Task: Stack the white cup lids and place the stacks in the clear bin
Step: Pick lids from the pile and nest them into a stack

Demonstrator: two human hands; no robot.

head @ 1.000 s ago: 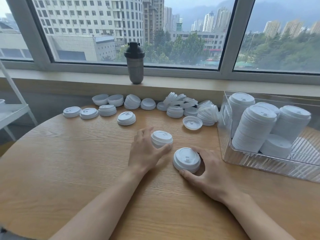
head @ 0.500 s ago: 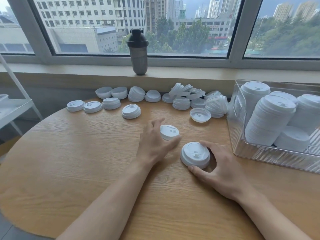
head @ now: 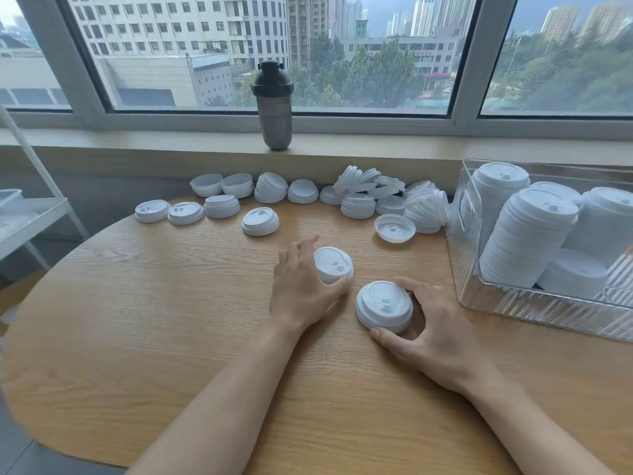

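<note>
My left hand [head: 301, 286] grips a short stack of white lids [head: 333, 265] on the wooden table [head: 171, 320], thumb at its near side. My right hand [head: 435, 334] curls round a second short lid stack [head: 383, 306] just to the right, thumb at its near edge and fingers behind it. The two stacks stand a little apart. At the right, the clear bin [head: 513, 303] holds several tall lid stacks [head: 524, 241]. Several loose lids and small stacks [head: 359, 200] lie along the table's far edge.
A dark shaker bottle [head: 274, 108] stands on the window sill behind the lids. One upturned lid [head: 394, 228] lies near the bin's left wall. A white shelf rack [head: 30, 214] stands off the table at the left.
The view has tilted and shifted slightly; both hands keep their hold on their stacks, which sit at about the same spacing as before.
</note>
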